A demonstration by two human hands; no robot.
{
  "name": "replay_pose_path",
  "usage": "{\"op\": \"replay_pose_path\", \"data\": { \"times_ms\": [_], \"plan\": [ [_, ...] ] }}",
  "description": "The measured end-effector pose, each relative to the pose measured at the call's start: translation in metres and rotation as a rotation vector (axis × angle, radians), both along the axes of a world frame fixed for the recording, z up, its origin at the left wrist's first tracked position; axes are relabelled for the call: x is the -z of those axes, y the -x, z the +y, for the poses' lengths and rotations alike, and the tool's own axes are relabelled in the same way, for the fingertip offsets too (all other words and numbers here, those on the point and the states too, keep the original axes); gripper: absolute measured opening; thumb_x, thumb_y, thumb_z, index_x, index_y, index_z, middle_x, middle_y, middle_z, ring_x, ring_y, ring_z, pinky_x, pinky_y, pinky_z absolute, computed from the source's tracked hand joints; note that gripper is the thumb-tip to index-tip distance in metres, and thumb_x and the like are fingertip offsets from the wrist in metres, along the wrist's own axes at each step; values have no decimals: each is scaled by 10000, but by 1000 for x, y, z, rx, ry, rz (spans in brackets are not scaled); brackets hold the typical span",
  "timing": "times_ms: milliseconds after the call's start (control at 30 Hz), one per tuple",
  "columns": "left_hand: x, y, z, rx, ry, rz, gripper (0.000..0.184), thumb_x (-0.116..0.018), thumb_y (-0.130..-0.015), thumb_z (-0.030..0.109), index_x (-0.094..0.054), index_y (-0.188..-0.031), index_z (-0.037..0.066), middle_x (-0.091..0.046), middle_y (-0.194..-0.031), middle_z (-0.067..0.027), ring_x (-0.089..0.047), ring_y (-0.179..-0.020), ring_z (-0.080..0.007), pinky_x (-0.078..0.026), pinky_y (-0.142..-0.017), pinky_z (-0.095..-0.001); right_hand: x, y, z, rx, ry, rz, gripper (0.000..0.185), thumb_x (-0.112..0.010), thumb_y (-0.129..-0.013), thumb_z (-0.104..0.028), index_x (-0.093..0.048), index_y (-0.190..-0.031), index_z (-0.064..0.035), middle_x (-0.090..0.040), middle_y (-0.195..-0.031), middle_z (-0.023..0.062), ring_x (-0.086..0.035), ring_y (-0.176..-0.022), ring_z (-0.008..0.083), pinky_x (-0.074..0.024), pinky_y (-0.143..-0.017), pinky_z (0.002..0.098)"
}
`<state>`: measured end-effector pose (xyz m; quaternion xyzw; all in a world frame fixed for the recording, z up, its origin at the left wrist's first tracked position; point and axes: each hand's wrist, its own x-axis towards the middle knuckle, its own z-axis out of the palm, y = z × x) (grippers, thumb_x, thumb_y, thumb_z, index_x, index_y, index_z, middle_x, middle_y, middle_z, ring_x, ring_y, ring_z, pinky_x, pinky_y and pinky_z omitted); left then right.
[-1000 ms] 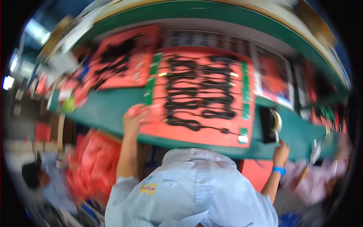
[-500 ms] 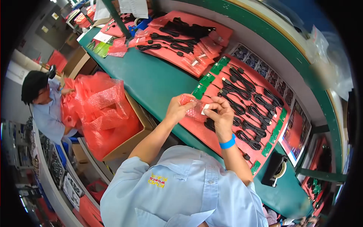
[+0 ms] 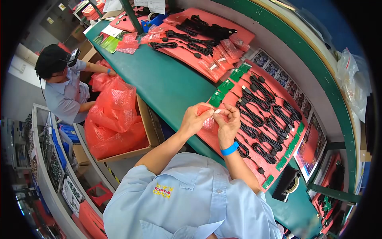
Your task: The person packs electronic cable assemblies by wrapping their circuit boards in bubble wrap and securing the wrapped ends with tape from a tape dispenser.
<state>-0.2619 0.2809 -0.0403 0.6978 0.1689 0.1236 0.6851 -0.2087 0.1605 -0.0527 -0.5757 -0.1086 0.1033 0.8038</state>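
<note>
My left hand (image 3: 195,119) is closed on a small red bubble-wrap bag (image 3: 208,122). My right hand (image 3: 228,125), with a blue band at its wrist, pinches the bag's other side and a small white piece (image 3: 217,111). Both hands are close together over the near left edge of a pink foam sheet (image 3: 211,137). On that sheet lie coiled black cables (image 3: 250,115) in rows, with green circuit boards (image 3: 226,86) along its two sides.
A tape dispenser (image 3: 287,184) sits right of the sheet. Another pink sheet (image 3: 183,55) holds cables and red bags behind. At left, a person (image 3: 63,87) reaches toward red bubble wrap (image 3: 115,119) in a carton (image 3: 148,123). A green shelf frame (image 3: 342,99) curves at right.
Both hands stay together with the bag and have shifted slightly in view. The right fingers now sit closer to the left ones. The person at left has reached an arm further over the red wrap.
</note>
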Motion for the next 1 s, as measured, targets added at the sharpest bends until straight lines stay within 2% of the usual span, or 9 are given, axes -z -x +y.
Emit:
{"op": "replay_pose_path", "data": {
  "times_ms": [167,267,433,533,700,800,833,967,1000],
  "plan": [
    [-6,3,0,24,-53,-58,148,-632,-868,108,-645,-961,-6,-653,-828,-21,-567,-755,-63,-468,-690,-227,-4,0,2,264,228,-250,340,-692,-727,68,-539,-1012,-37,-458,-1168,147,-510,-1021,198,-484,-782,286],
    [-6,2,0,16,-60,-55,145,-633,-867,104,-638,-962,-6,-658,-838,-23,-574,-767,-65,-474,-703,-232,3,-3,-4,249,497,-668,241,-707,-739,26,-597,-937,-56,-372,-1261,167,-477,-1071,246,-473,-802,312],
    [-5,0,-1,-3,-105,-104,143,-638,-865,107,-624,-953,-5,-673,-851,-40,-595,-788,-74,-482,-716,-234,-13,2,-6,209,569,-645,137,-695,-778,-15,-632,-894,-50,-417,-1225,178,-492,-1053,276,-470,-819,337],
    [-6,3,1,16,-233,-72,146,-636,-865,109,-615,-964,4,-681,-862,-61,-626,-775,-105,-492,-704,-245,-11,-6,-12,-77,514,-518,172,-677,-799,-36,-627,-964,-36,-446,-1196,199,-503,-1037,299,-468,-817,375],
    [-21,18,-3,84,-442,1,164,-633,-861,118,-601,-991,24,-682,-893,-104,-670,-748,-190,-510,-678,-275,-31,-19,-28,-315,574,-609,177,-664,-817,-79,-612,-970,-7,-474,-1171,218,-512,-1042,319,-464,-833,407],
    [-15,30,0,178,-595,-88,176,-630,-864,129,-596,-1006,31,-678,-906,-109,-672,-737,-216,-515,-672,-287,-30,-27,-37,-711,597,-527,222,-657,-826,-134,-596,-974,20,-497,-1153,204,-509,-1073,330,-465,-842,402],
    [-13,32,1,224,-671,-133,182,-628,-866,135,-593,-1014,34,-676,-913,-111,-673,-732,-228,-517,-670,-293,-29,-27,-37,-710,599,-526,222,-657,-826,-134,-596,-974,20,-497,-1153,204,-509,-1073,330,-465,-842,402],
    [-8,30,4,188,-593,-108,186,-620,-866,133,-597,-1016,25,-675,-914,-113,-673,-729,-235,-512,-662,-293,-28,-24,-34,-756,680,-556,327,-677,-803,-140,-570,-1058,36,-512,-1140,177,-524,-1052,301,-457,-837,359],
    [-5,24,7,200,-588,-113,186,-620,-866,133,-597,-1016,25,-675,-914,-113,-673,-729,-235,-512,-662,-293,-34,-20,-34,-612,742,-608,324,-682,-799,-142,-581,-1054,30,-533,-1112,169,-542,-1014,297,-463,-811,354]
  ]
}}
